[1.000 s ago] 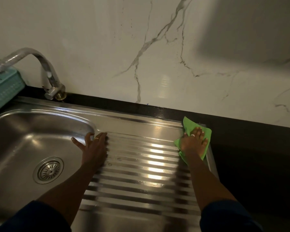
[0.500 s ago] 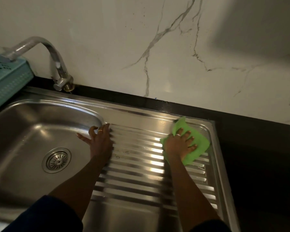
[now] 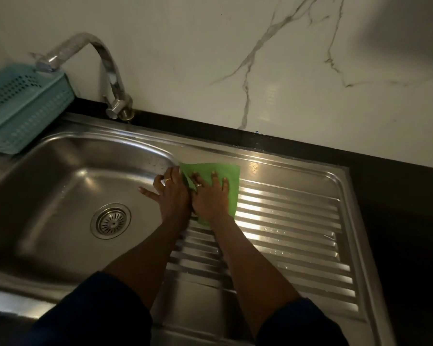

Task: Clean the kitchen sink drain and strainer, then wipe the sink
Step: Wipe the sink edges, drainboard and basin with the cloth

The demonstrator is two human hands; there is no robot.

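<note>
The right hand (image 3: 210, 199) lies flat, fingers straight and a little apart, pressing the green cloth (image 3: 210, 169) onto the ribbed drainboard (image 3: 290, 221), at its far corner next to the bowl. The left hand (image 3: 171, 196), touching it, rests spread on the rim of the sink (image 3: 60, 171) and holds nothing. This looks like the wiping step. The strainer (image 3: 111, 220) sits in the drain, apart from both hands. Next, I'd guess, the cloth must cross the rim into the bowl, pressed flat.
</note>
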